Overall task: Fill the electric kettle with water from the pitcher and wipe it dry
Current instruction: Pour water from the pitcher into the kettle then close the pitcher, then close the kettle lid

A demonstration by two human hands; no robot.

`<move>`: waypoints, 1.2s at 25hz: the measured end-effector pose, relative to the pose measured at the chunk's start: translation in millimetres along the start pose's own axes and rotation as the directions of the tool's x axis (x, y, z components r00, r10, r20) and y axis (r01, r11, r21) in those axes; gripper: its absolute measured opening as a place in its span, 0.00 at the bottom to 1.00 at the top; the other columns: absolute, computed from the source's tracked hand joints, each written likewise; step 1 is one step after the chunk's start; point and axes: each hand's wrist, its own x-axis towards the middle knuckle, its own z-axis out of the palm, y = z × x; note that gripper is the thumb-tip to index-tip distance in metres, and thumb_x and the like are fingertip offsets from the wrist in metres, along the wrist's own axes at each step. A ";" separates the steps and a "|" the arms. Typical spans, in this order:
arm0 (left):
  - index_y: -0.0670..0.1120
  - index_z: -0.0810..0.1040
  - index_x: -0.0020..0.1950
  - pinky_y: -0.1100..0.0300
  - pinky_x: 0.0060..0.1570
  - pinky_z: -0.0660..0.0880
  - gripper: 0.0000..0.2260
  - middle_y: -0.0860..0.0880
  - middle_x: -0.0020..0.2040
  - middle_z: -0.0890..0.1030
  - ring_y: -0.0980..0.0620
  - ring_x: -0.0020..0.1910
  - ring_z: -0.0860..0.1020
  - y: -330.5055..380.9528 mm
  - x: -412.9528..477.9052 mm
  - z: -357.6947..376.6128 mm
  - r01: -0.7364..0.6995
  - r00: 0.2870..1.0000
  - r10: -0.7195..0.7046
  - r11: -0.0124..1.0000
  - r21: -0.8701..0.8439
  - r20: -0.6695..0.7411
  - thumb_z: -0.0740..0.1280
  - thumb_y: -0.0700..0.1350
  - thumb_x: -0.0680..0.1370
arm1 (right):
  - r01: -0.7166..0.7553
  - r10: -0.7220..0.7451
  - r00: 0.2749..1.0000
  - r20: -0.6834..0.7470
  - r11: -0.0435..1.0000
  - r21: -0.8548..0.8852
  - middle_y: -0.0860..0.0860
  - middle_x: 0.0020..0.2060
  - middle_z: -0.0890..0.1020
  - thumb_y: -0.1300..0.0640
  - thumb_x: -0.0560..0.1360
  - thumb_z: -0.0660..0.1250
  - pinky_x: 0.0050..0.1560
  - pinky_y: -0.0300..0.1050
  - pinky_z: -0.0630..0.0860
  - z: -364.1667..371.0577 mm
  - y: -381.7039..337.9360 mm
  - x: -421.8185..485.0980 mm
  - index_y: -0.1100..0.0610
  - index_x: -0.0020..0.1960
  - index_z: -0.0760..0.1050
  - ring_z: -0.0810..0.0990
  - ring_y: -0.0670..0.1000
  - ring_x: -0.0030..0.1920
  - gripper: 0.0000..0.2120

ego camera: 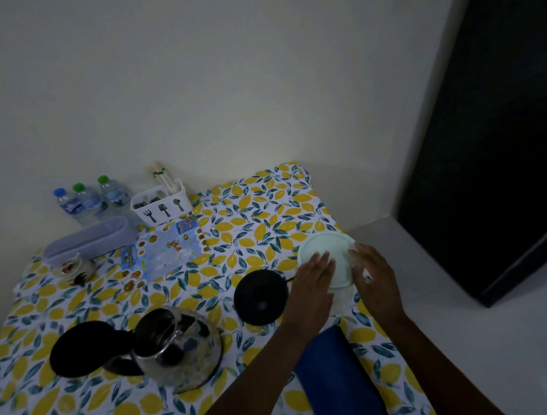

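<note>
The glass electric kettle [178, 352] stands at the front left of the table with its black lid [84, 347] swung open to the left. Its round black base [260, 297] sits apart, to the right of it. The pitcher stands at the table's right edge and shows mainly its pale green lid [326, 252]. My left hand [313, 284] lies on the lid's left side with straight fingers. My right hand [375, 275] curls over the lid's right rim. A folded blue cloth [336, 377] lies between my forearms.
Along the wall stand three water bottles [87, 199], a white cutlery holder [162, 202] and a lilac oblong container [88, 237]. A small figurine [77, 269] sits at the left. A dark cabinet [488, 135] rises on the right beyond the table with the lemon-print cloth [260, 214].
</note>
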 end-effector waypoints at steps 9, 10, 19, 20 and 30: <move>0.52 0.58 0.77 0.55 0.76 0.52 0.24 0.57 0.77 0.53 0.56 0.77 0.49 -65.5 -151.2 -25.2 0.281 0.947 -0.292 0.955 -0.095 -0.135 0.59 0.50 0.82 | 0.194 -0.148 0.964 0.221 0.961 -0.199 0.46 0.75 0.59 0.46 0.75 0.63 0.75 0.51 0.50 54.0 -81.1 -78.5 0.51 0.75 0.57 0.50 0.47 0.77 0.32; 0.52 0.58 0.77 0.55 0.76 0.54 0.24 0.57 0.77 0.55 0.56 0.77 0.51 -74.5 -167.8 -33.2 0.312 0.934 -0.324 0.945 -0.099 -0.153 0.59 0.50 0.82 | 0.203 -0.151 0.953 0.262 0.962 -0.182 0.47 0.76 0.57 0.45 0.75 0.63 0.76 0.52 0.51 68.6 -94.3 -86.6 0.52 0.76 0.54 0.50 0.47 0.77 0.34; 0.45 0.65 0.74 0.46 0.74 0.59 0.24 0.43 0.76 0.64 0.45 0.77 0.58 -150.7 -283.8 -124.5 0.542 0.716 -0.505 0.837 -0.074 -0.482 0.65 0.44 0.79 | 0.343 -0.191 0.744 0.641 0.932 -0.121 0.48 0.77 0.40 0.38 0.71 0.67 0.76 0.53 0.41 192.9 -199.8 -124.9 0.51 0.75 0.32 0.38 0.50 0.77 0.52; 0.45 0.62 0.75 0.46 0.73 0.58 0.26 0.42 0.78 0.60 0.45 0.78 0.55 -159.0 -293.2 -133.5 0.588 0.658 -0.548 0.802 -0.102 -0.516 0.66 0.44 0.79 | 0.319 -0.168 0.749 0.641 0.939 -0.127 0.50 0.78 0.42 0.39 0.70 0.68 0.76 0.53 0.43 200.5 -207.8 -124.7 0.53 0.76 0.33 0.39 0.51 0.77 0.52; 0.52 0.57 0.77 0.52 0.70 0.68 0.27 0.47 0.76 0.65 0.47 0.74 0.64 -188.7 -273.2 -166.1 0.362 0.788 -0.491 0.858 -0.365 -0.371 0.64 0.46 0.80 | 0.075 -0.034 0.823 0.567 0.996 -0.049 0.53 0.78 0.51 0.51 0.69 0.75 0.74 0.49 0.61 202.5 -223.7 -137.1 0.58 0.77 0.46 0.54 0.53 0.77 0.49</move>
